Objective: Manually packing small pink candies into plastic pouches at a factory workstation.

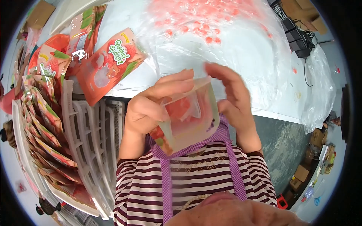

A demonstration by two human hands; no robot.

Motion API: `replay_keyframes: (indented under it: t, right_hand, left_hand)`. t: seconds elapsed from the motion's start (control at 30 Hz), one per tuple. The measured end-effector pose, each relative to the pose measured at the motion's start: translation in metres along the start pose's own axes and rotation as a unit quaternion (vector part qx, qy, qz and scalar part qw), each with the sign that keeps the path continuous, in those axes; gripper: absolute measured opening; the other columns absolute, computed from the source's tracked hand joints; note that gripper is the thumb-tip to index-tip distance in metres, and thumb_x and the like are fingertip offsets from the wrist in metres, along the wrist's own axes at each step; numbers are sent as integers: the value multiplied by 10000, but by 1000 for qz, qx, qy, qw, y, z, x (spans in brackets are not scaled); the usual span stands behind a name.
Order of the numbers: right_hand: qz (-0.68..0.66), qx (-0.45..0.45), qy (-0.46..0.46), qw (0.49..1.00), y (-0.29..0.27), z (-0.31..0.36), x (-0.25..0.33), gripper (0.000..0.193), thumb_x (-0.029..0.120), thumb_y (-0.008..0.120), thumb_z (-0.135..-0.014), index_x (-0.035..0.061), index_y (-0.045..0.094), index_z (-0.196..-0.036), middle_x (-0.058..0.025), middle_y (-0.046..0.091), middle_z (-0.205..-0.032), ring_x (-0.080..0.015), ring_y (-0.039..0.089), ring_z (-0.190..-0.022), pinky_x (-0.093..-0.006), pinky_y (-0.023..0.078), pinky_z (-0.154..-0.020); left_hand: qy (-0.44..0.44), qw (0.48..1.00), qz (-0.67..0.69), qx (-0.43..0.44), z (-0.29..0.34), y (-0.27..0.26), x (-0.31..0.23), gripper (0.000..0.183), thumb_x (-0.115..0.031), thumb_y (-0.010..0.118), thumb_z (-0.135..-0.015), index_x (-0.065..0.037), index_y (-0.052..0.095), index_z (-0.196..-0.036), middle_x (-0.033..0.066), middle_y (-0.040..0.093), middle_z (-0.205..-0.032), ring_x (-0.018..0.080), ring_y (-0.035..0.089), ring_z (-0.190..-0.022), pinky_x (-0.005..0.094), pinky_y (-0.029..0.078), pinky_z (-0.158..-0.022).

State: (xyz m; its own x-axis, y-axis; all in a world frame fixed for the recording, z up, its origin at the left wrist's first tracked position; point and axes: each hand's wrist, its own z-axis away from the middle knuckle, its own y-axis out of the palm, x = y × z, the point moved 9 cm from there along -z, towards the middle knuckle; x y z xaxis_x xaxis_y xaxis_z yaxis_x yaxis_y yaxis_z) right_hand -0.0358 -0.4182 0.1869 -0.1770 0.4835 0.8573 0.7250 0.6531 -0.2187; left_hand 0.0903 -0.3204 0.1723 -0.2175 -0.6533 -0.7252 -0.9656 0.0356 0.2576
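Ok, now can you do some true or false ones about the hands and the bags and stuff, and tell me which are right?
1. The left hand is holding a pouch. True.
2. The right hand lies flat on the table. False: it is raised beside the pouch.
3. Small pink-red pieces lie toward the table's far side. True.
4. The crate of pouches is on the person's right. False: it is on the left.
5. The shirt is striped. True.
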Motion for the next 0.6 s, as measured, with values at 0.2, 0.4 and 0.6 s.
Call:
replay_keyframes:
  t: [0.2,0.4,0.6]
  right_hand:
    - [-292,142,140,935,43,2,-39,313,186,688,-787,-20,560,-985,-75,564,-949,-154,569,-894,-268,461,-773]
    - [-182,1,59,981,35,-15,-27,213,144,659,-812,-28,559,-889,-93,559,-880,-147,579,-763,-247,483,-671]
    - [-93,46,-27,994,48,-14,-6,142,85,631,-834,-30,556,-870,-107,562,-873,-139,568,-739,-248,484,-650]
  left_hand:
    - [41,997,18,-62,8,-14,-9,211,-339,557,-871,-148,565,-959,305,391,-1319,461,302,-1279,538,286,-1022]
    - [-147,973,-45,-174,46,-42,-18,665,-504,572,-824,9,466,-1234,262,410,-1303,352,419,-1217,451,342,-1002]
    - [-56,919,-323,-219,50,-40,-69,275,-139,753,-710,55,638,-869,151,629,-855,198,587,-735,284,471,-645]
